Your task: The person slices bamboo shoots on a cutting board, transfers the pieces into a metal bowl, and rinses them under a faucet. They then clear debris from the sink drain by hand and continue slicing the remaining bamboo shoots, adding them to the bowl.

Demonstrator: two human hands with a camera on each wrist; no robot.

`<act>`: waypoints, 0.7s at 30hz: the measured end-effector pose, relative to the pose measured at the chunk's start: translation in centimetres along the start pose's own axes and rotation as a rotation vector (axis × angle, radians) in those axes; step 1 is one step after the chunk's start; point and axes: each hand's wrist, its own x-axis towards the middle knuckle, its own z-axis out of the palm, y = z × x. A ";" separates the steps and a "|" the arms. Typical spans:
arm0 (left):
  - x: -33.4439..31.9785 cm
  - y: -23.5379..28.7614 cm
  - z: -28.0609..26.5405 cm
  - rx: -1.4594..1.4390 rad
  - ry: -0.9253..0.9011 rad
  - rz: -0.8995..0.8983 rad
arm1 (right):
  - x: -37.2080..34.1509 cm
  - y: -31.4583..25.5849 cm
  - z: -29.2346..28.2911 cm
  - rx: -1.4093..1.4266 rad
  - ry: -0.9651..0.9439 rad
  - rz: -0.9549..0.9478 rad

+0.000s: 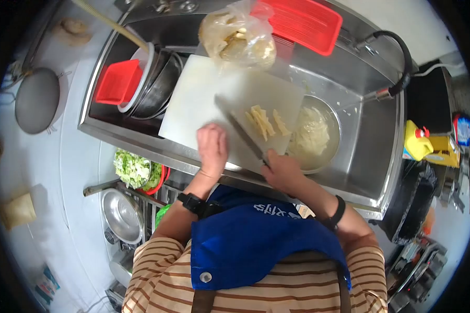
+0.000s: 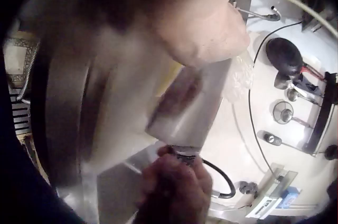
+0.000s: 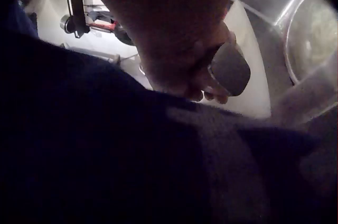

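My right hand point(image 1: 284, 172) grips the handle of a broad-bladed kitchen knife point(image 1: 240, 128), its blade slanting up and left over the white cutting board point(image 1: 188, 101). At the board's near edge, left of the blade, my left hand point(image 1: 212, 148) has its fingers curled down. A pale yellow piece of food point(image 2: 171, 78) shows from under that hand in the left wrist view, beside the blade; the head view hides it. Several pale yellow strips point(image 1: 261, 122) lie right of the knife. In the right wrist view, the knife's handle end point(image 3: 231, 70) sticks out of my right fist.
The board bridges a steel sink point(image 1: 371, 151). A bowl of pale shreds point(image 1: 313, 135) stands at its right, beside the board. Behind are a plastic bag of food point(image 1: 237, 39) and a red basket point(image 1: 305, 23). Stacked bowls point(image 1: 159, 86) with a red tray point(image 1: 119, 83) stand left.
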 end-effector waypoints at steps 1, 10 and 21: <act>0.2 -0.3 -0.4 0.079 0.013 -0.047 | 0.3 0.3 0.8 0.009 0.014 0.018; 2.3 -0.6 -0.9 0.058 -0.204 0.013 | -3.7 5.9 0.8 0.295 0.299 0.306; 6.3 14.1 7.5 -0.462 -0.871 0.603 | -9.8 12.9 -4.8 -0.495 0.326 0.422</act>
